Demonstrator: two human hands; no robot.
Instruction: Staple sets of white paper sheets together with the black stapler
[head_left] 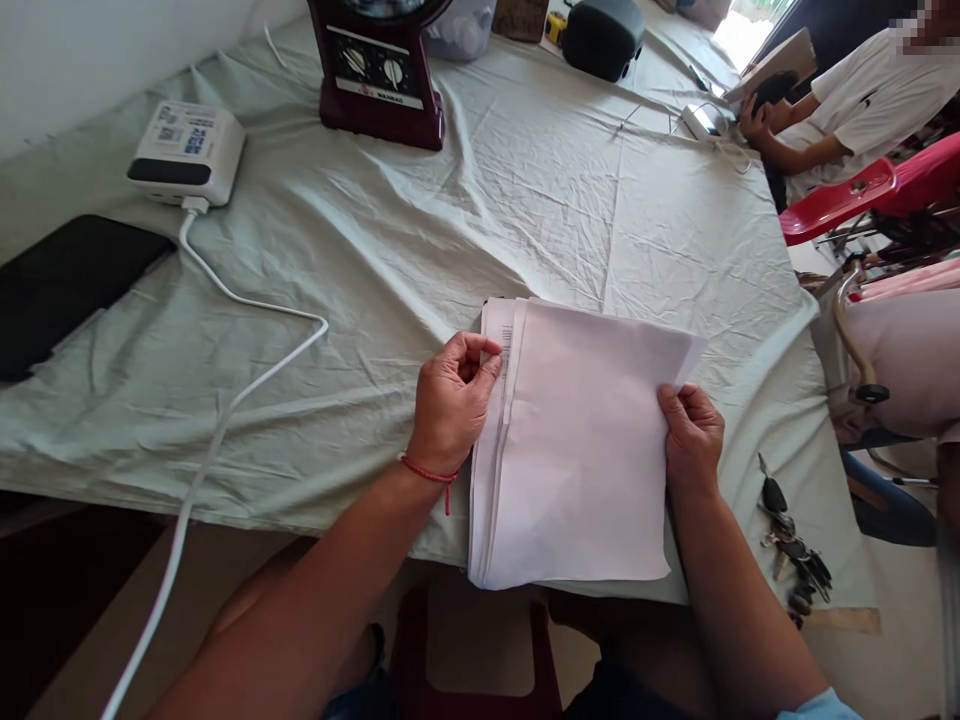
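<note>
A stack of white paper sheets (577, 450) lies on the pale green cloth-covered table (360, 300), its near end hanging over the front edge. My left hand (448, 405), with a red string at the wrist, pinches the left edge of a sheet between thumb and fingers. My right hand (691, 435) grips the right edge of the top sheet, which sits slightly askew over the others.
A bunch of keys (791, 550) lies at the right front corner. A white power adapter (187, 152) with a cable (225, 400) and a black tablet (64, 285) sit left. A maroon fan base (377, 75) stands at the back. Another person (847, 110) sits far right beside a red chair (862, 195).
</note>
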